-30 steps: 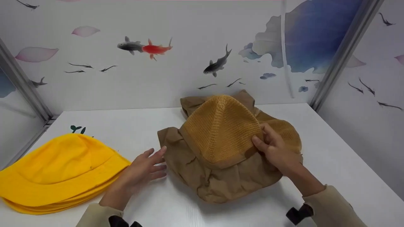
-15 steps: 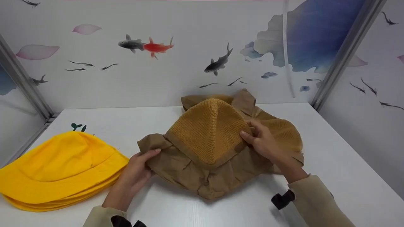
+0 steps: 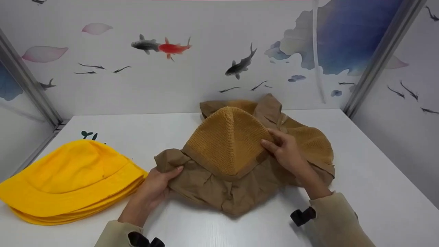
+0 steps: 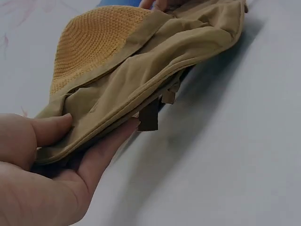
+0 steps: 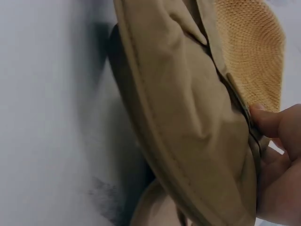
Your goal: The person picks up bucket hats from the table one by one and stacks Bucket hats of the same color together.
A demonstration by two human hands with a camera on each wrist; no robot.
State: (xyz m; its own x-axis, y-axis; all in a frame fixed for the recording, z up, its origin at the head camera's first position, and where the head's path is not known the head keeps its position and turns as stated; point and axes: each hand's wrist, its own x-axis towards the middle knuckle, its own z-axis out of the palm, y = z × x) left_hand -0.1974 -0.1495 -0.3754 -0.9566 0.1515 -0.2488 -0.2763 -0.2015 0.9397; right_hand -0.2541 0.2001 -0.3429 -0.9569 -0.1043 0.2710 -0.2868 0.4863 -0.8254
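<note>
A sun hat with a mustard woven crown and a wide brown cloth brim is held between both hands in the head view. My left hand pinches the brim's left edge, thumb on top and fingers beneath, as the left wrist view also shows. My right hand pinches the band at the crown's right base; in the right wrist view its thumb presses the band. A dark tag hangs under the brim, which is raised off the table at its near edge.
More brown hats with woven crowns lie behind and to the right of the held one. Several yellow bucket hats are stacked at the left. White printed panels enclose the white table at the back and sides.
My left hand, earlier apart from the hat with fingers spread, now grips the brim's left edge. The hat and my right hand have shifted left, away from the hats behind.
</note>
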